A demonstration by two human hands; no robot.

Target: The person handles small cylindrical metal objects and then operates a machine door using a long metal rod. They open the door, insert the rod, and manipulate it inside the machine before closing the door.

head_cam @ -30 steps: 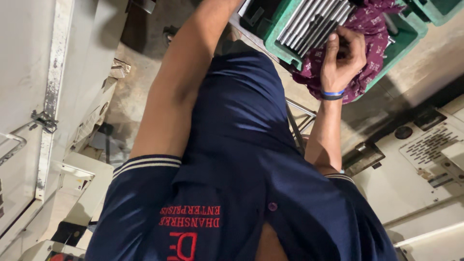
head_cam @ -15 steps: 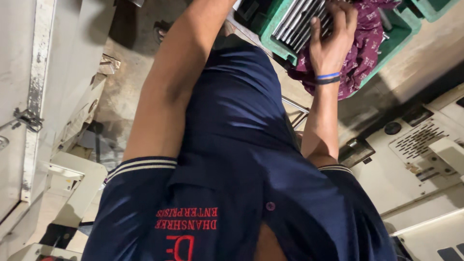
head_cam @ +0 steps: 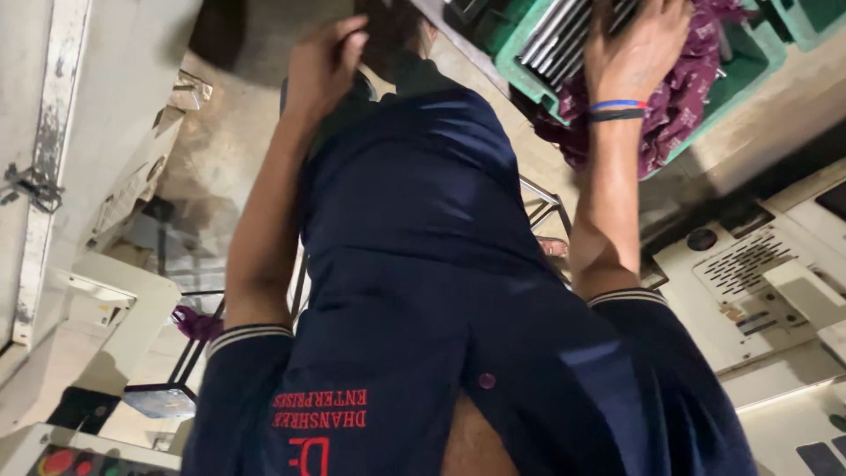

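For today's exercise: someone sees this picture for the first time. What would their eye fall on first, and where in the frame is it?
The eye first meets the dark blue shirt with red lettering, which fills the middle and bottom of the frame. Next comes the right hand at top right, with blue and black bands on its wrist, resting on shiny metal rods in a green crate lined with maroon cloth. The left hand hangs loosely curled at top centre, holding nothing visible.

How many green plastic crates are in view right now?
2. One green crate holds metal rods and a maroon cloth under the right hand. A second crate shows at the top right corner. More may lie outside the frame.
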